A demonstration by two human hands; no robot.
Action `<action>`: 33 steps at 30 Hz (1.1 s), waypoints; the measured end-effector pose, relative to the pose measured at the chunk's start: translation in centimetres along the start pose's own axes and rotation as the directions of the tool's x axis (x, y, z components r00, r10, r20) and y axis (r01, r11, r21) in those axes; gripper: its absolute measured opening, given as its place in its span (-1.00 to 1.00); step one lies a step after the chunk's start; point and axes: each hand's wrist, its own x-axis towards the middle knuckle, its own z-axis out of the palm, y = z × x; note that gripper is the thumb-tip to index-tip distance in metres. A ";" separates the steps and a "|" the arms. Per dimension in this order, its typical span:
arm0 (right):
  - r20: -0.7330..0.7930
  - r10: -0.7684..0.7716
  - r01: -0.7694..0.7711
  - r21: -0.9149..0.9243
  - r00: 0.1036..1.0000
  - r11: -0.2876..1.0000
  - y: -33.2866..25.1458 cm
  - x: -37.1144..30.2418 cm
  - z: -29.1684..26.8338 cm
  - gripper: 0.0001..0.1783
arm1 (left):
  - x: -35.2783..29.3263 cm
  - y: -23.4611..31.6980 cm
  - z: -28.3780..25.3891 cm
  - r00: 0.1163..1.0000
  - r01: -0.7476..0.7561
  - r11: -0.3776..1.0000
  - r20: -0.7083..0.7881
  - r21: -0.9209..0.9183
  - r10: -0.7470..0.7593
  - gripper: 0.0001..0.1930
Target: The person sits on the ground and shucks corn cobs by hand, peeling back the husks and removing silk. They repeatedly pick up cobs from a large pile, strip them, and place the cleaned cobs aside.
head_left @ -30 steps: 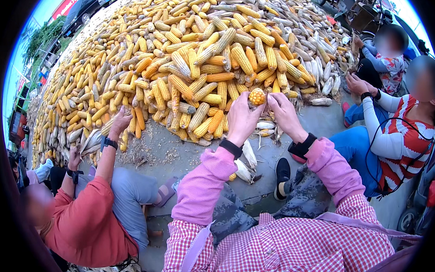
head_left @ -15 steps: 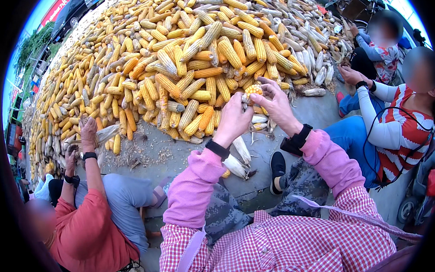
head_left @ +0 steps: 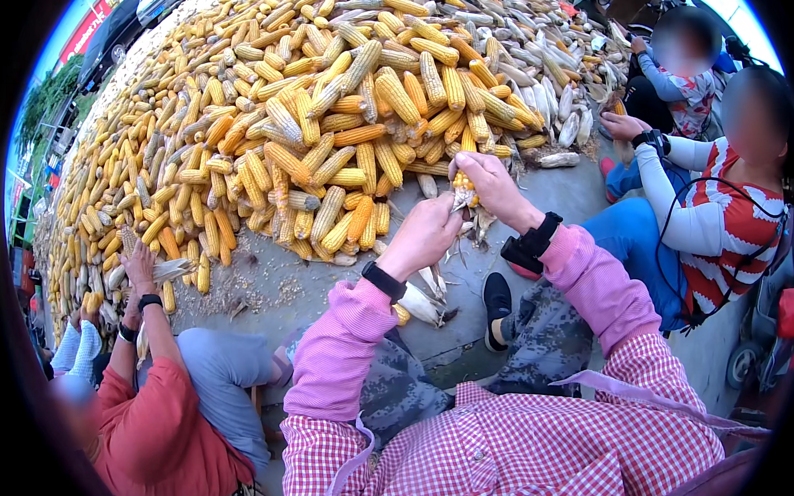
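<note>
In front of me, both hands hold one ear of corn (head_left: 465,193) with yellow kernels and a pale lower end. My left hand (head_left: 424,234) pinches that pale end between thumb and fingers. Closed around the upper part is my right hand (head_left: 493,185), which covers much of the ear. Just beyond my hands rises a big pile of husked corn (head_left: 323,137), mostly yellow with some greyish ears. Below my hands, by my left wrist, lies an ear in pale husk (head_left: 423,306) on the concrete ground.
Loose kernels (head_left: 267,283) and husk bits lie on the grey ground. At the left sits a person in a red shirt (head_left: 171,422), hands at the pile. Two people sit at the right, the nearer in a red-and-white top (head_left: 732,210). My dark shoe (head_left: 497,306) is below my right wrist.
My right hand has turned and closed over the top of the ear, which now points more upward. The left hand has shifted slightly down. The left neighbour's hand has moved onto the pile.
</note>
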 end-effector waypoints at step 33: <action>0.649 0.761 -0.802 -0.461 -0.012 0.381 8.8 -7.0 0.7 -0.67 | -4.6 -1.2 -3.7 0.985 0.014 0.812 0.134 0.584 -0.113 -0.62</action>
